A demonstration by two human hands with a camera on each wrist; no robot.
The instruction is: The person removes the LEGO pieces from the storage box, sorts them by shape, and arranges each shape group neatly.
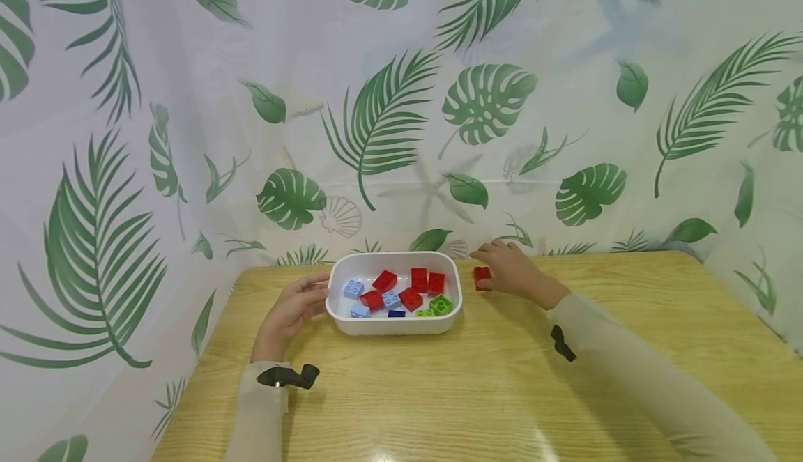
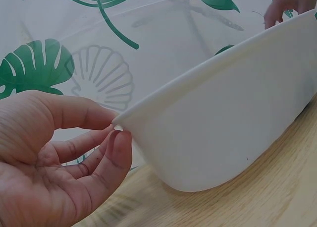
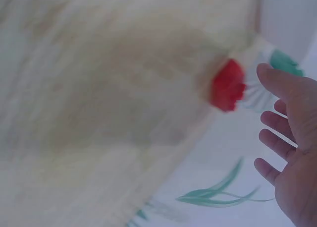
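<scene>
A white plastic box (image 1: 394, 325) stands on the table with red, light blue, dark blue and green toy bricks inside. At its left end my left hand (image 1: 295, 310) pinches the rim between thumb and index finger, seen closely in the left wrist view, where the thumb (image 2: 119, 147) lies under the rim. To the right of the box, a single red brick (image 1: 482, 277) rests on the tabletop. My right hand (image 1: 516, 272) is over and beside that brick, fingers spread. In the right wrist view, a gap shows between this hand (image 3: 297, 123) and the blurred red brick (image 3: 229, 85).
The wooden table (image 1: 477, 385) ends at the back against a white curtain (image 1: 401, 127) printed with green leaves, which also hangs along the left and right. Both sleeves carry a black wrist mount, such as the left mount (image 1: 288, 376).
</scene>
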